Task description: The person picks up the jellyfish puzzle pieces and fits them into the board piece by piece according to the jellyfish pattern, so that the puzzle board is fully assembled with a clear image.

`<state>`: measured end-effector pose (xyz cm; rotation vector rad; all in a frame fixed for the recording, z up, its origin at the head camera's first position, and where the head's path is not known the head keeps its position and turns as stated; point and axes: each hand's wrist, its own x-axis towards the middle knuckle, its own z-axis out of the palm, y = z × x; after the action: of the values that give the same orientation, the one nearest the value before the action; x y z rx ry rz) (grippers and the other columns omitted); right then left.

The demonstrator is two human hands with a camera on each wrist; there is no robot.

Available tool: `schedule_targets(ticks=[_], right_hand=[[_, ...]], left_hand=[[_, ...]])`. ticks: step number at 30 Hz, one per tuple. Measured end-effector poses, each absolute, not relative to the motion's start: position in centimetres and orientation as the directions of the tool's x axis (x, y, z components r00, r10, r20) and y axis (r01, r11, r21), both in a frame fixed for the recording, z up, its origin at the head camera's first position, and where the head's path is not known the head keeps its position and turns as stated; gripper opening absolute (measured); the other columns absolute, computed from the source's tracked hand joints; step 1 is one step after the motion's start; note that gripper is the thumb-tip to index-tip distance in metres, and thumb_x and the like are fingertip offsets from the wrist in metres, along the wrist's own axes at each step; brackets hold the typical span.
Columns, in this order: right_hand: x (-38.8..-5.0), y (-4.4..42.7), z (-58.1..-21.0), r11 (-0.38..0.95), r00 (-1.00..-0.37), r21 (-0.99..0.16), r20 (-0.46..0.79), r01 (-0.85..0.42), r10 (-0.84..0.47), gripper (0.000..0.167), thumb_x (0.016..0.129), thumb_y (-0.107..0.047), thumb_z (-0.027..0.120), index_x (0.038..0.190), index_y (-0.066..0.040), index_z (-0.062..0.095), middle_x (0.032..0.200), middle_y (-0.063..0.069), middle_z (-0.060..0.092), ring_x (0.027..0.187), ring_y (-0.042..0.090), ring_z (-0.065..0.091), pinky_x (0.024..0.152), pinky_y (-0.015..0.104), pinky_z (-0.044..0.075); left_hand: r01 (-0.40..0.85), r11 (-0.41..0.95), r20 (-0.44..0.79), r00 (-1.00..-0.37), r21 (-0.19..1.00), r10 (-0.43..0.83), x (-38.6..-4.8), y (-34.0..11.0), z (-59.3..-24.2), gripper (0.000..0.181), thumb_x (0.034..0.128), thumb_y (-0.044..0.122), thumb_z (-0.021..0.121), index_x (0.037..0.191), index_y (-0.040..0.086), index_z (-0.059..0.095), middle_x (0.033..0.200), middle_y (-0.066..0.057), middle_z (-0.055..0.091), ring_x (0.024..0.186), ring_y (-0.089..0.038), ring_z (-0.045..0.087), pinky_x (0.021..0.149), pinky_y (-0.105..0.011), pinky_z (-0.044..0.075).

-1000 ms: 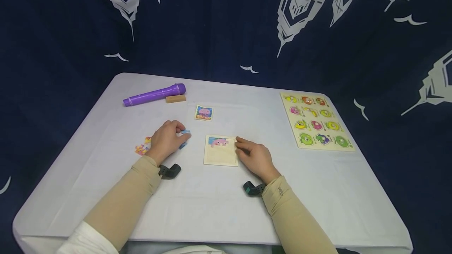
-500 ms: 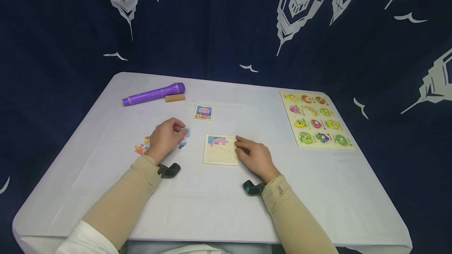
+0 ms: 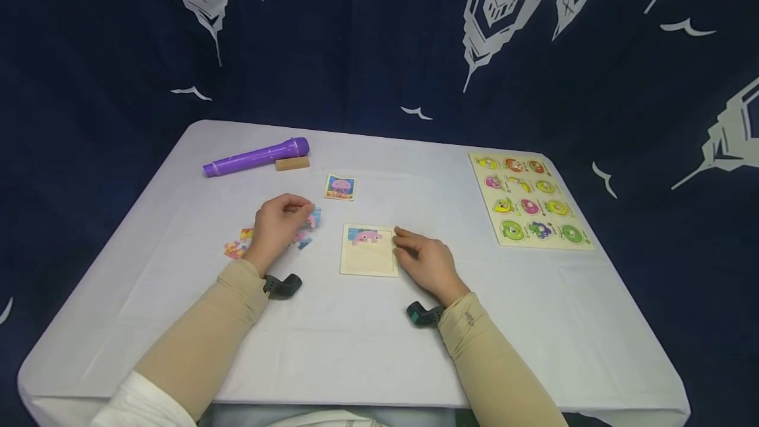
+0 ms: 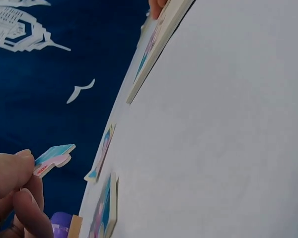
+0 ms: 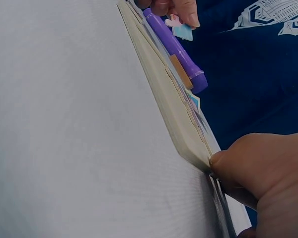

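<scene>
My left hand (image 3: 274,228) pinches a blue-and-pink jigsaw piece (image 4: 53,157) between thumb and fingertips, lifted off the table. Below that hand lie a few loose pieces (image 3: 304,241), partly hidden by it. More pieces, orange and yellow (image 3: 235,250), are on its left side. At the middle sits a square wooden puzzle board (image 3: 367,262), with pink-and-blue pieces (image 3: 364,236) set along its upper left. The thumb and fingers of my right hand (image 3: 431,263) hold the board's right edge. Beyond the board rests a small picture card (image 3: 340,188) showing a pink creature.
A purple toy microphone (image 3: 255,157) lies at the back left, with a small wooden block (image 3: 292,163) beside it. Toward the back right is a fruit picture board (image 3: 530,206). A dark patterned cloth (image 3: 356,38) hangs behind the white table (image 3: 356,341).
My left hand has risen slightly, away from the loose pieces, lifting the jigsaw piece in its fingertips. The right hand stays at the puzzle board's edge. The head view has shifted slightly.
</scene>
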<state>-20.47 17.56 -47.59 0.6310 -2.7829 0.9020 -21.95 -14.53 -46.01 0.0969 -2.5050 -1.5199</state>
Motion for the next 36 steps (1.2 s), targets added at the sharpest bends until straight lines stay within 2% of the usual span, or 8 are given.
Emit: schedule_targets(ticks=[7, 12, 19, 26, 36], right_hand=[[-20.4, 17.6, -47.6, 0.735, -0.903, -0.525, 0.257, -0.429, -0.344, 0.031, 0.097, -0.023, 0.07, 0.125, -0.01, 0.074, 0.139, -0.001, 0.066, 0.128, 0.024, 0.063, 0.105, 0.047, 0.05], [-20.4, 17.6, -47.7, 0.738, -0.904, -0.522, 0.254, -0.427, -0.343, 0.031, 0.097, -0.023, 0.071, 0.125, -0.01, 0.074, 0.139, 0.0, 0.066, 0.128, 0.024, 0.063, 0.106, 0.047, 0.05], [-20.4, 17.6, -47.6, 0.737, -0.902, -0.519, 0.265, -0.432, -0.341, 0.029, 0.096, -0.022, 0.071, 0.123, -0.01, 0.075, 0.138, -0.001, 0.067, 0.127, 0.024, 0.064, 0.105, 0.046, 0.05], [-20.5, 17.4, -47.5, 0.727, -0.898, -0.526, 0.272, -0.441, -0.347, 0.029, 0.096, -0.022, 0.071, 0.122, -0.009, 0.075, 0.137, 0.0, 0.067, 0.126, 0.023, 0.065, 0.104, 0.045, 0.051], [-20.5, 17.7, -47.6, 0.727, -0.897, -0.526, 0.273, -0.441, -0.347, 0.029, 0.096, -0.022, 0.07, 0.122, -0.01, 0.075, 0.137, 0.0, 0.067, 0.126, 0.024, 0.065, 0.104, 0.046, 0.051]], left_hand=[[0.059, 0.431, 0.107, -0.99, 0.9, -0.089, -21.5, -13.1, -46.0, 0.021, 0.096, 0.034, 0.074, 0.103, 0.015, 0.075, 0.098, -0.003, 0.073, 0.085, -0.018, 0.065, 0.071, -0.031, 0.051], [0.089, 0.443, 0.118, -0.992, 0.892, -0.039, -20.9, -11.4, -45.9, 0.018, 0.0948, 0.032, 0.075, 0.1, 0.016, 0.076, 0.094, -0.002, 0.073, 0.082, -0.019, 0.063, 0.071, -0.033, 0.049], [0.127, 0.442, 0.108, -0.992, 0.888, 0.069, -20.4, -9.0, -45.5, 0.014, 0.0927, 0.032, 0.078, 0.096, 0.019, 0.078, 0.087, 0.003, 0.075, 0.08, -0.016, 0.065, 0.072, -0.034, 0.05], [0.182, 0.477, 0.138, -0.982, 0.86, 0.127, -21.3, -7.2, -44.8, 0.01, 0.0911, 0.029, 0.079, 0.094, 0.019, 0.078, 0.086, 0.004, 0.075, 0.078, -0.014, 0.067, 0.068, -0.031, 0.052], [0.175, 0.563, 0.075, -0.978, 0.808, 0.195, -23.0, -4.4, -45.1, 0.011, 0.0936, 0.024, 0.073, 0.1, 0.018, 0.078, 0.09, 0.004, 0.075, 0.081, -0.011, 0.067, 0.073, -0.03, 0.053]])
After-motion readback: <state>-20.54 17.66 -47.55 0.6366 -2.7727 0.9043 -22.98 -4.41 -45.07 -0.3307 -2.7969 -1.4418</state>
